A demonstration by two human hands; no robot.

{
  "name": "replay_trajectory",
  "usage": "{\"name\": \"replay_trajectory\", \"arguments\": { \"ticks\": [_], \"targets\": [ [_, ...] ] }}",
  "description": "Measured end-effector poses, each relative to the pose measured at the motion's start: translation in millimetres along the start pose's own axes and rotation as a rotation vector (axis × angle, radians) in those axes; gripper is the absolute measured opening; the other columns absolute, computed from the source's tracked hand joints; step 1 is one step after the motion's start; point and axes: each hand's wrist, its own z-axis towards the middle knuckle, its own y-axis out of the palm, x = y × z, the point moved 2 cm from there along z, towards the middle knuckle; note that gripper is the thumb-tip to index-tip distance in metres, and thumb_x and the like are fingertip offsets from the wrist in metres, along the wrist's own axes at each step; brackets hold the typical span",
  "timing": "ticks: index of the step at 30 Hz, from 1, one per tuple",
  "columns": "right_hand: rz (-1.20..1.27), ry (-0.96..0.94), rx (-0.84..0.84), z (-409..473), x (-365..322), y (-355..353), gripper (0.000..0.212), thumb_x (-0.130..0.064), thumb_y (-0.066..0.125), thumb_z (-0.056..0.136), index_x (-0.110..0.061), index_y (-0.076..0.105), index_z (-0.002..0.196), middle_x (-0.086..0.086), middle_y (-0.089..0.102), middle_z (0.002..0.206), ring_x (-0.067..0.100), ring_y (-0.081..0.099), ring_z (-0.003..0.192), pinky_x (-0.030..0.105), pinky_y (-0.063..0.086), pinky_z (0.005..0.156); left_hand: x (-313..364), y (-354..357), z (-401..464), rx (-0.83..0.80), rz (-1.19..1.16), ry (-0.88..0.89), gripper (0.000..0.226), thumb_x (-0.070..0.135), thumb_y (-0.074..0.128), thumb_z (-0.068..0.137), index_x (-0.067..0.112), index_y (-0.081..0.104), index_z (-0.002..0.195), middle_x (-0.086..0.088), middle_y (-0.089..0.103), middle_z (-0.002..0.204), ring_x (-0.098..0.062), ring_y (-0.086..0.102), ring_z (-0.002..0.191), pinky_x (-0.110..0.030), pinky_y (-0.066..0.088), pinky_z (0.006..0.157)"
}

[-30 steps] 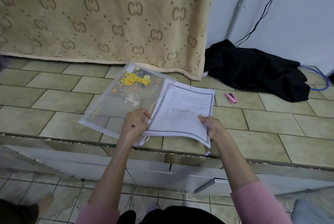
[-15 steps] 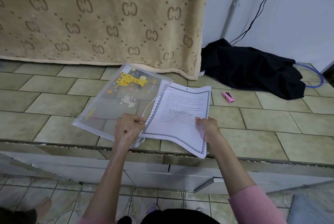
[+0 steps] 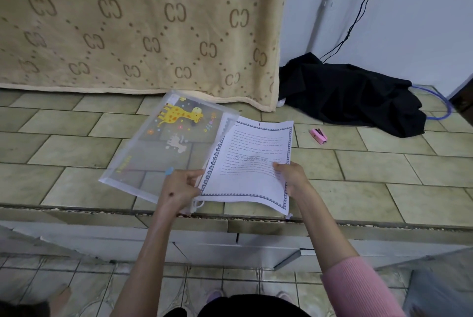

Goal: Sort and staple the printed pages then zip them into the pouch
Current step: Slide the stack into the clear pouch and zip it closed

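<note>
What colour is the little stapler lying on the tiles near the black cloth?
Pink. The stapler lies on the tiled ledge, seen clearly in the head view.

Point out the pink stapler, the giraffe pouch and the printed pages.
pink stapler [image 3: 318, 135], head view, middle of its body.
giraffe pouch [image 3: 163, 147], head view, clear front panel below the giraffe.
printed pages [image 3: 253, 152], head view, centre of the top sheet.

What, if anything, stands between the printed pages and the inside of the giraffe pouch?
Nothing visible does. The right hand holds the printed pages, whose left edge sits at the mouth of the giraffe pouch, which the left hand grips. The pink stapler lies apart on the tiles.
</note>
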Motion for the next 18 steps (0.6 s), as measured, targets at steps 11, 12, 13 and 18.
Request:
{"name": "replay_trajectory", "arguments": {
  "ticks": [11, 12, 13, 18],
  "targets": [
    [-0.011, -0.061, 0.004, 0.6, 8.1, 19.2, 0.025, -0.004, 0.054, 0.094, 0.0, 0.057, 0.118, 0.012, 0.064, 0.109, 0.029, 0.063, 0.096, 0.038, 0.053, 0.086, 0.0, 35.2, -13.0, 0.247, 0.2, 0.116, 0.044, -0.005, 0.049, 0.084, 0.018, 0.064, 0.119, -0.016, 0.064, 0.098, -0.03, 0.064, 0.084, -0.034, 0.049, 0.075],
    [-0.011, -0.058, -0.018, 0.9, 9.8, 21.7, 0.026, -0.005, 0.054, 0.094, 0.0, 0.057, 0.119, 0.012, 0.065, 0.113, 0.03, 0.064, 0.099, 0.041, 0.053, 0.089, 2.7, 37.7, -13.0, 0.257, 0.153, 0.122, 0.042, -0.001, 0.051, 0.084, 0.02, 0.064, 0.118, -0.014, 0.066, 0.098, -0.028, 0.064, 0.084, -0.032, 0.049, 0.077],
    [-0.011, -0.054, -0.041, 0.7, 11.1, 24.5, 0.028, -0.005, 0.054, 0.094, -0.001, 0.057, 0.12, 0.013, 0.065, 0.116, 0.031, 0.064, 0.101, 0.043, 0.052, 0.091, 5.8, 39.5, -13.0, 0.26, 0.097, 0.126, 0.04, 0.002, 0.052, 0.084, 0.021, 0.064, 0.117, -0.01, 0.067, 0.1, -0.023, 0.065, 0.086, -0.028, 0.048, 0.079],
    [-0.048, -0.057, -0.125, 2.5, 3.6, 29.1, 0.029, -0.007, 0.056, 0.093, 0.001, 0.056, 0.121, 0.013, 0.064, 0.114, 0.028, 0.062, 0.097, 0.039, 0.052, 0.086, 14.7, 42.5, -13.6, 0.223, -0.128, 0.16, 0.034, -0.001, 0.053, 0.08, 0.018, 0.068, 0.105, 0.006, 0.071, 0.1, -0.011, 0.064, 0.083, -0.017, 0.047, 0.081]
  ]
}}
